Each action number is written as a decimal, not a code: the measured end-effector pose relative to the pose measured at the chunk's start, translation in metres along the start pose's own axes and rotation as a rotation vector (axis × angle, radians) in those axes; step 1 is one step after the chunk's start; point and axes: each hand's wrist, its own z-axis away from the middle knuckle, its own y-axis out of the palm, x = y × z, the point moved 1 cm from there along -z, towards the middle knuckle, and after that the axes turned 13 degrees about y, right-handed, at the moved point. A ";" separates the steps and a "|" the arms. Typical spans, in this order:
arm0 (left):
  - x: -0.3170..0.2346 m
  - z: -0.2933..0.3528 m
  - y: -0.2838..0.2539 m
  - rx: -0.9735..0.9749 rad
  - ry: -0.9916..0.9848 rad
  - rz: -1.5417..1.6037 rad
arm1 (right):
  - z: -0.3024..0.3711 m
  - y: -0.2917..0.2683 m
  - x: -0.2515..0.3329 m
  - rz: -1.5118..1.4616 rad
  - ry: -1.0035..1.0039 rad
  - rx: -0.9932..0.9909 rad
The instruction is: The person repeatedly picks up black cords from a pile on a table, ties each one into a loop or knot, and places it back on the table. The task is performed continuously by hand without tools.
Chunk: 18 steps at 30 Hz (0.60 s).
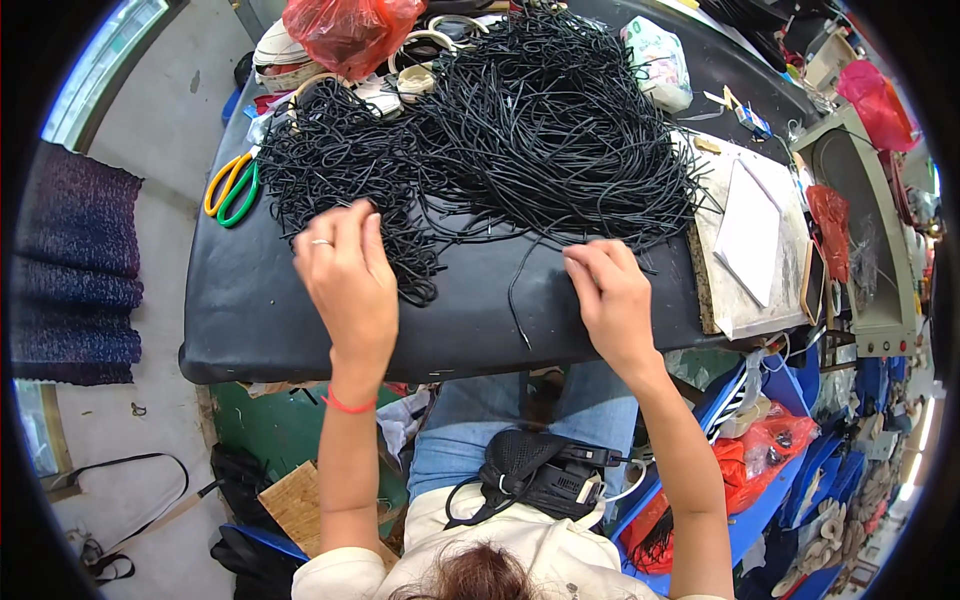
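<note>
Item one, as I see it from the head view: a large heap of black cords [520,130] spread over the dark counter [250,300], filling it from the centre out to twelve o'clock, with a smaller clump trailing toward seven o'clock of the heap. My left hand [345,275] rests on that smaller clump, a ring on one finger, its fingers [345,220] drawn close together and curled into the strands; whether they pinch one cord I cannot tell. My right hand [612,290] lies at five o'clock of the heap, fingers [585,262] pressed together and bent down at the counter near its front edge, touching a single loose cord [515,290] that runs down toward the edge. Item two: scissors with yellow and green handles [232,188], at nine o'clock of the heap, just beside the cords. Item three: a red plastic bag [350,32] at eleven o'clock. Item four: a pale slab with a white sheet [750,235] at three o'clock, butting against the counter's end.
</note>
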 end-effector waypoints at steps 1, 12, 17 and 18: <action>-0.001 -0.006 -0.003 -0.058 0.010 -0.121 | -0.007 0.005 0.001 0.082 -0.035 -0.020; -0.062 0.028 -0.002 0.264 0.412 0.448 | 0.018 -0.025 0.033 0.056 -0.202 0.019; -0.073 0.031 -0.023 0.345 0.150 0.829 | 0.027 -0.052 0.042 -0.029 -0.144 -0.066; -0.074 0.031 -0.026 0.356 0.105 0.901 | 0.028 -0.055 0.044 -0.031 -0.139 -0.075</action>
